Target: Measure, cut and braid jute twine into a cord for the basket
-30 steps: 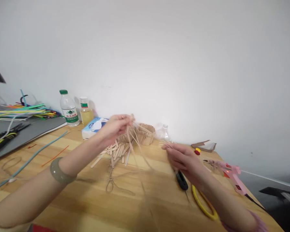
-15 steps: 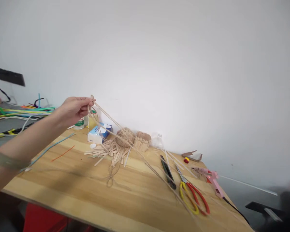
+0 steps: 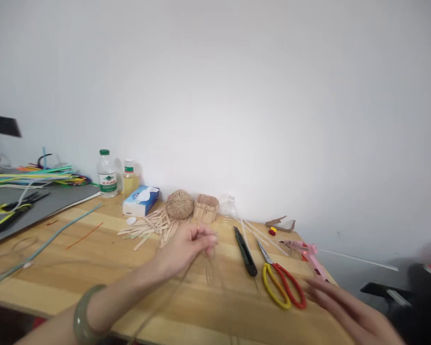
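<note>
Half a second ago I had my left hand [image 3: 188, 247] high, with the twine [image 3: 208, 274] drawn in straight lines across the scissors [image 3: 272, 263]; now that hand is low, left of the scissors, and the twine hangs in blurred strands beneath it, just over the table. My left thumb and fingertips are closed in a pinch on it. My right hand [image 3: 352, 311], out of view then, is now to the right of the scissors, fingers straight and loosely spread, with nothing I can see in them; whether they touch the red handle I cannot tell. I judge that the twine is now slack and held at one place only, my right hand being free of it. The ball of twine [image 3: 179, 204] sits beyond and left of the scissors, against the craft sticks [image 3: 154, 224].
</note>
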Action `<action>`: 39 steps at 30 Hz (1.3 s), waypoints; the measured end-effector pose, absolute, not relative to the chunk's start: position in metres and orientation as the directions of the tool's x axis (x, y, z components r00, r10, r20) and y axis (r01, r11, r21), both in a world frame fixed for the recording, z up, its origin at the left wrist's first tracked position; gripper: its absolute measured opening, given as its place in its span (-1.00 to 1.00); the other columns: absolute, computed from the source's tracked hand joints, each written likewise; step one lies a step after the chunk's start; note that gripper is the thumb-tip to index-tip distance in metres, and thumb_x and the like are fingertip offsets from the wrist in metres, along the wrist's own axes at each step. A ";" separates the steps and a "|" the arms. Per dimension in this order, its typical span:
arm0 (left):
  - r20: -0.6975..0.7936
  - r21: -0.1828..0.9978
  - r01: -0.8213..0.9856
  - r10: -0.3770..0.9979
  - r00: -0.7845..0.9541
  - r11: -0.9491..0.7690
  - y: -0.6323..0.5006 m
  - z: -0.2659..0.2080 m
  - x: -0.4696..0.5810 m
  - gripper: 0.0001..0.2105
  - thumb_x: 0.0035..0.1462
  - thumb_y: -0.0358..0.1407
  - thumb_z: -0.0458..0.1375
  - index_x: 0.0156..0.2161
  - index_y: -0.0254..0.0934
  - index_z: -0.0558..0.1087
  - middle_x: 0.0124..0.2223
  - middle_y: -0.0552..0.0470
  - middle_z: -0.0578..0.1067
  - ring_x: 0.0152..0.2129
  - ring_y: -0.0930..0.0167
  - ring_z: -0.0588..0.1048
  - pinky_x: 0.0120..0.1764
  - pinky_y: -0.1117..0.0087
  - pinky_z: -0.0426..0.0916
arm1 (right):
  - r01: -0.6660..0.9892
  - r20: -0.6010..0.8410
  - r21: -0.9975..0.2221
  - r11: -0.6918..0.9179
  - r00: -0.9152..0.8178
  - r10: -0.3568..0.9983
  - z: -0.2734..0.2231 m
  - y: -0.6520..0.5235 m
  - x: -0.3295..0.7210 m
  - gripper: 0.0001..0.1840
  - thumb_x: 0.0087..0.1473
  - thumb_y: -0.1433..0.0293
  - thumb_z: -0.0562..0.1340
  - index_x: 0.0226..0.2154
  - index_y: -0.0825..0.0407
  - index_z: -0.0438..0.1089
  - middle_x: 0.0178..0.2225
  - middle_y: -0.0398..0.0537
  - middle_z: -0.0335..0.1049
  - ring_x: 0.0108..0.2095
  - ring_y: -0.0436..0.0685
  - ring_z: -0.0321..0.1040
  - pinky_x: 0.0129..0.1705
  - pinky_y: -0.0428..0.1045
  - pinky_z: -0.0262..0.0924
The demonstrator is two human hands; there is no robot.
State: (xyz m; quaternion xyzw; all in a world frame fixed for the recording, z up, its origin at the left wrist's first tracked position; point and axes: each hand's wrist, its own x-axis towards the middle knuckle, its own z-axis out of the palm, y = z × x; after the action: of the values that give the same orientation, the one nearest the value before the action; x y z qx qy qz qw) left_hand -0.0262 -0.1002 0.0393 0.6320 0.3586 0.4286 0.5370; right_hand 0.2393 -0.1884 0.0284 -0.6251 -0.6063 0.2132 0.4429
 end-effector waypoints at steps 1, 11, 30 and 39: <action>0.154 0.987 -0.028 0.908 0.390 -0.156 -0.101 0.031 -0.015 -0.80 -0.06 -0.21 0.14 -0.48 -0.35 0.36 -0.59 0.11 0.37 -0.62 0.52 0.27 -0.48 0.50 0.14 | 0.526 0.204 -0.842 0.123 0.099 0.974 0.027 -0.181 0.228 -0.76 -0.02 0.18 0.20 -0.29 -0.08 0.40 -0.24 -0.02 0.40 -0.17 0.17 0.31 -0.15 0.00 0.25; 0.119 0.992 -0.086 0.890 0.441 -0.090 -0.103 0.012 -0.005 -0.77 -0.08 -0.21 0.16 -0.60 -0.32 0.32 -0.56 0.08 0.38 -0.57 0.49 0.31 -0.44 0.47 0.16 | 0.221 0.111 -0.956 0.195 -0.341 0.933 0.026 -0.139 0.134 -0.65 0.11 0.16 0.04 -0.31 0.08 0.34 -0.45 -0.12 0.25 -0.50 -0.06 0.21 -0.45 -0.16 0.19; -0.060 0.996 -0.023 0.839 0.540 0.086 -0.108 0.014 -0.013 -0.67 -0.06 -0.07 0.14 -0.55 -0.34 0.29 -0.63 0.13 0.27 -0.69 0.57 0.08 -0.59 0.47 -0.09 | 0.320 0.121 -0.923 0.212 -0.283 0.951 0.029 -0.145 0.154 -0.55 0.08 0.11 0.06 -0.08 0.00 0.38 -0.20 0.00 0.40 -0.08 0.18 0.25 0.01 0.11 0.09; -0.026 0.998 -0.032 0.814 0.580 0.055 -0.111 0.016 -0.015 -0.72 0.00 -0.12 0.10 -0.49 -0.34 0.33 -0.60 0.13 0.27 -0.67 0.57 0.11 -0.58 0.47 -0.08 | 0.406 0.169 -0.882 0.239 -0.203 0.965 0.021 -0.144 0.152 -0.57 0.03 0.10 0.09 -0.22 0.07 0.41 -0.54 -0.11 0.29 -0.55 -0.03 0.13 -0.56 -0.15 0.02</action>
State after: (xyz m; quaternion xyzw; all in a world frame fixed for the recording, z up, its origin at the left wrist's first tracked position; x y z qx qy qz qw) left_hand -0.0148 -0.1106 0.0160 0.6056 0.3230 0.3252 0.6505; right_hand 0.1520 -0.1444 0.0212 -0.4996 -0.6860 0.3615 0.3862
